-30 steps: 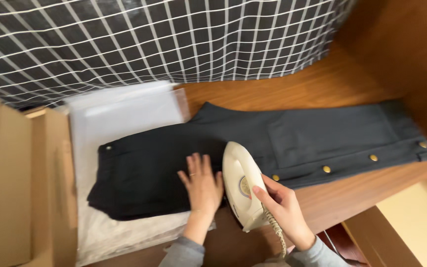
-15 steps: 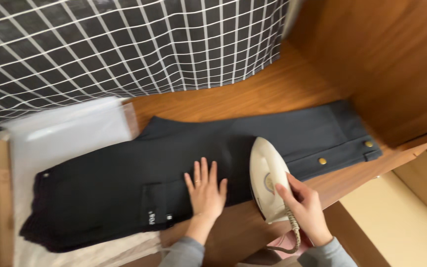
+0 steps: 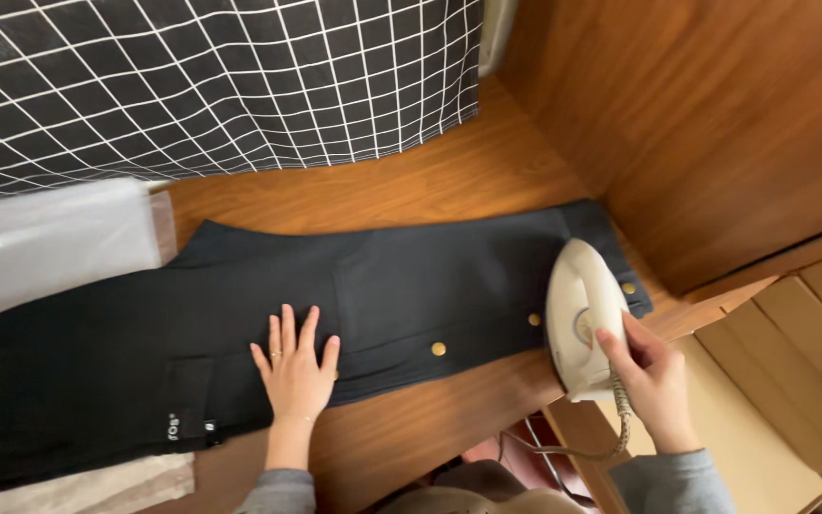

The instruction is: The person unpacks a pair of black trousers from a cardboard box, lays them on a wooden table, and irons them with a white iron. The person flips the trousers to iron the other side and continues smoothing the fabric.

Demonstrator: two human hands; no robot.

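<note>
Dark trousers [image 3: 240, 333] laid flat along a wooden tabletop [image 3: 411, 190], one white iron [image 3: 582, 319] at the hem.
Left hand [image 3: 295, 369] spread flat on cloth; right hand [image 3: 654, 376] gripping the iron's handle; three brass buttons showing.

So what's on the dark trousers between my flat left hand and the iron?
In the head view, only dark trousers fabric with two brass buttons lies between the left hand and the iron.

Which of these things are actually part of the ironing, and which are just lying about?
In use: white iron in the right hand; dark garment under the left hand; wooden tabletop.

Lying about: checked cloth; pale sheet; cardboard boxes.
</note>
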